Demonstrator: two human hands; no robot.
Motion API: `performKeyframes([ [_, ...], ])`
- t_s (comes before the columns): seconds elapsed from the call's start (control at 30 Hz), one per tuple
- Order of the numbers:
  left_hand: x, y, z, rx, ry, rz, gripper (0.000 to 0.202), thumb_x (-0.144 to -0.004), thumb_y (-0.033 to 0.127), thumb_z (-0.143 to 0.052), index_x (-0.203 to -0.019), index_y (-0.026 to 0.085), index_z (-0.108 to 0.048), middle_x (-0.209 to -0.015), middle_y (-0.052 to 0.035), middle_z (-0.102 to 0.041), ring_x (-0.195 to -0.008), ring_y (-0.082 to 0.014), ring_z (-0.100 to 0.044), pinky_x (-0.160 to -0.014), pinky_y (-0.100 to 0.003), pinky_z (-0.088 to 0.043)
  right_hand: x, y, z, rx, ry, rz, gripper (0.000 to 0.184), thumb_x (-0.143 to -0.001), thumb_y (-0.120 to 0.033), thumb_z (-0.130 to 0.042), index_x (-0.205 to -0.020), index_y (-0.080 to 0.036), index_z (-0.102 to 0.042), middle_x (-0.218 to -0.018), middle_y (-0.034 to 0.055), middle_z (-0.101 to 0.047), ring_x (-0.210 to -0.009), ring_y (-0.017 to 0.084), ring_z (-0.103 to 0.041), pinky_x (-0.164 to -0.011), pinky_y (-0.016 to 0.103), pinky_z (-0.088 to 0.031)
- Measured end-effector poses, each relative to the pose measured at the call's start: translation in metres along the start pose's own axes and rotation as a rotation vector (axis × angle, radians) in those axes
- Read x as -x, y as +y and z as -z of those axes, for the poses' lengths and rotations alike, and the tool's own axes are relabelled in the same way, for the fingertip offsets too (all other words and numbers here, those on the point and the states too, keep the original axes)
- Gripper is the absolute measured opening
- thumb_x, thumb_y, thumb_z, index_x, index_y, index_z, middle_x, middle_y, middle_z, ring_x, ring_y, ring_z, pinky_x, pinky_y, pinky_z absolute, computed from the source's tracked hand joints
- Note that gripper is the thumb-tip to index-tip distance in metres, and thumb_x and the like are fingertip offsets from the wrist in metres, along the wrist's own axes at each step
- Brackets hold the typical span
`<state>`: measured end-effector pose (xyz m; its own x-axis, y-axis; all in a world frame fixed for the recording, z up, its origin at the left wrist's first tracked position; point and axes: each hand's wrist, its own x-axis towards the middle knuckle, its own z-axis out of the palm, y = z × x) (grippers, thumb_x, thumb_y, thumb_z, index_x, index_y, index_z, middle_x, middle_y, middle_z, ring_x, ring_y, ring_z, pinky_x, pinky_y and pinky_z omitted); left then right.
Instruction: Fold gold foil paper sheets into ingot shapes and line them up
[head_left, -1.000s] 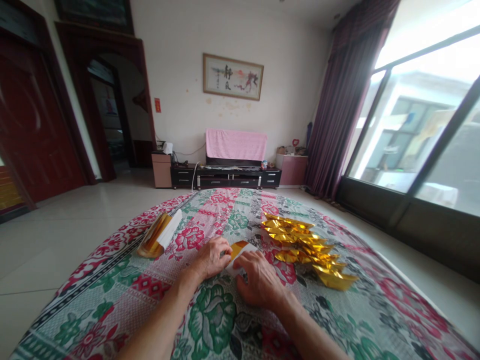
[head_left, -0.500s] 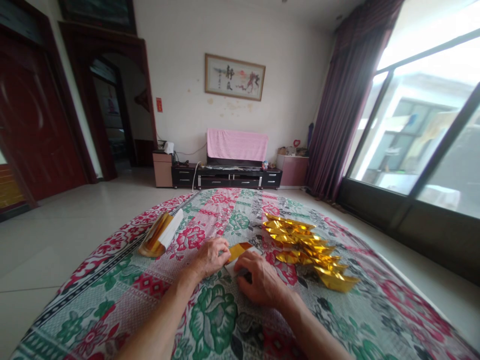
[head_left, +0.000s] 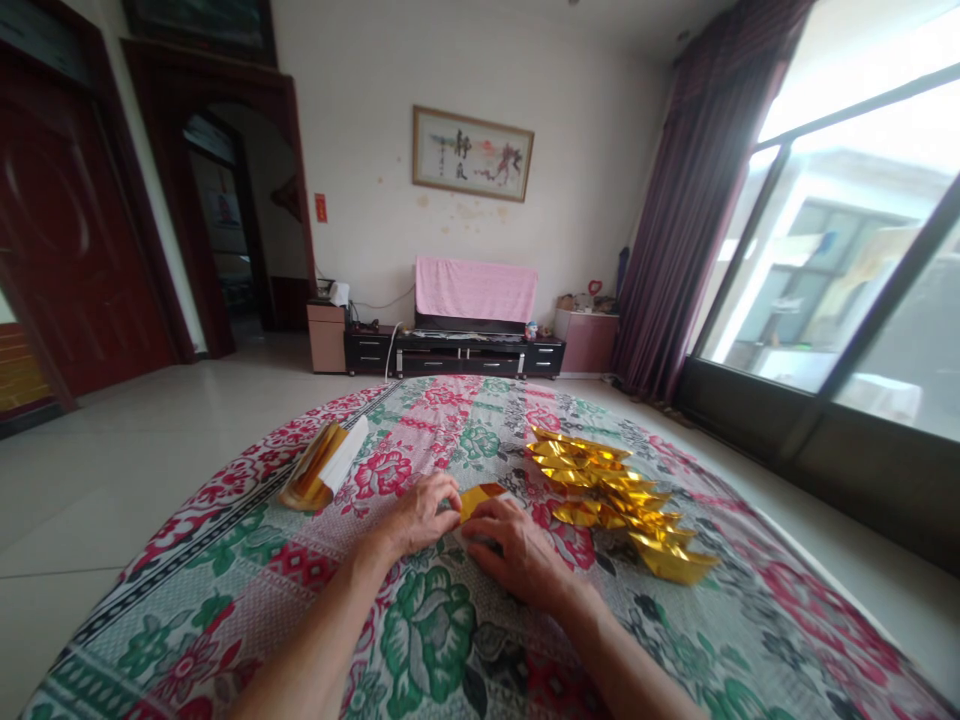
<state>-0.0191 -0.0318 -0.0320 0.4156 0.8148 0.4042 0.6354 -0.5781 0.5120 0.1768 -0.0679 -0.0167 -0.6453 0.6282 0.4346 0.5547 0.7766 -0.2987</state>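
Observation:
A sheet of gold foil paper (head_left: pixel 484 496), partly folded, lies on the table in front of me between both hands. My left hand (head_left: pixel 426 512) pinches its left end with thumb and fingertips together. Curled over its near right side is my right hand (head_left: pixel 510 545), fingers pressed down on the paper and covering part of it. Several folded gold paper ingots (head_left: pixel 622 495) stand in a cluster to the right of my right hand. Beyond my left hand, to the left, rests a stack of gold foil sheets (head_left: pixel 319 468) with a white side showing.
A floral tablecloth (head_left: pixel 427 640) covers the round table. Past the far edge stands a low black TV cabinet (head_left: pixel 469 360) with a pink cloth (head_left: pixel 476 288) over the screen. Doors are at the left, a curtain (head_left: pixel 679 220) and window at the right.
My right hand has shifted slightly left and up, nearer my left hand. Less of the paper's white side shows near the right fingers.

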Motion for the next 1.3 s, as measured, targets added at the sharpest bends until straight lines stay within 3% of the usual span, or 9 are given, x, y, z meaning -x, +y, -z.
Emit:
performKeyframes([
  [0.2, 0.001, -0.001, 0.000, -0.002, -0.003, -0.005, 0.011, -0.071, 0.014, -0.057, -0.078, 0.020, -0.063, -0.097, -0.0032, -0.059, -0.098, -0.0167, -0.054, -0.091, -0.031, -0.042, -0.002, 0.000, 0.000, 0.000, 0.017, -0.038, 0.014, -0.082, -0.019, -0.053, -0.091, -0.020, -0.063, -0.092, 0.0034, -0.059, -0.088, 0.014, -0.052, -0.082, 0.029, -0.040],
  [0.37, 0.000, -0.002, -0.001, 0.004, -0.004, -0.008, 0.011, -0.070, 0.014, -0.058, -0.078, 0.020, -0.063, -0.096, -0.0029, -0.059, -0.097, -0.0167, -0.054, -0.090, -0.030, -0.043, -0.001, 0.001, 0.002, -0.065, -0.003, -0.078, 0.032, -0.070, -0.023, -0.066, -0.102, -0.023, -0.061, -0.101, 0.0037, -0.057, -0.093, 0.017, -0.051, -0.082, 0.030, -0.041],
  [0.6, -0.001, -0.005, -0.005, 0.009, 0.035, -0.009, 0.010, -0.070, 0.014, -0.058, -0.076, 0.019, -0.063, -0.094, -0.0029, -0.060, -0.096, -0.0166, -0.054, -0.091, -0.031, -0.042, -0.003, 0.003, -0.005, -0.049, 0.055, -0.086, 0.016, -0.077, -0.022, -0.058, -0.092, -0.022, -0.064, -0.094, 0.0043, -0.058, -0.090, 0.017, -0.052, -0.082, 0.032, -0.040],
  [0.83, -0.002, -0.003, -0.005, 0.004, 0.046, -0.009, 0.009, -0.070, 0.013, -0.058, -0.075, 0.019, -0.063, -0.094, -0.0033, -0.060, -0.094, -0.0164, -0.054, -0.090, -0.031, -0.042, -0.001, 0.002, 0.000, -0.016, 0.046, -0.046, 0.021, -0.077, -0.008, -0.051, -0.093, -0.019, -0.059, -0.088, 0.0030, -0.059, -0.086, 0.015, -0.052, -0.079, 0.028, -0.039],
  [1.0, -0.002, -0.001, -0.003, 0.000, 0.052, 0.004, 0.009, -0.069, 0.012, -0.058, -0.075, 0.018, -0.063, -0.095, -0.0039, -0.061, -0.093, -0.0162, -0.054, -0.089, -0.030, -0.042, -0.003, -0.005, -0.007, 0.023, 0.086, -0.102, 0.007, -0.080, -0.016, -0.053, -0.080, -0.019, -0.060, -0.084, 0.0030, -0.059, -0.083, 0.015, -0.052, -0.077, 0.027, -0.039],
  [1.3, -0.003, 0.000, -0.001, 0.018, 0.010, 0.023, 0.009, -0.069, 0.015, -0.058, -0.074, 0.019, -0.064, -0.097, -0.0038, -0.060, -0.094, -0.0159, -0.055, -0.089, -0.030, -0.042, -0.008, -0.002, -0.017, -0.020, 0.222, -0.239, 0.013, -0.078, -0.015, -0.053, -0.068, -0.017, -0.061, -0.078, 0.0034, -0.057, -0.077, 0.013, -0.053, -0.071, 0.023, -0.040],
])
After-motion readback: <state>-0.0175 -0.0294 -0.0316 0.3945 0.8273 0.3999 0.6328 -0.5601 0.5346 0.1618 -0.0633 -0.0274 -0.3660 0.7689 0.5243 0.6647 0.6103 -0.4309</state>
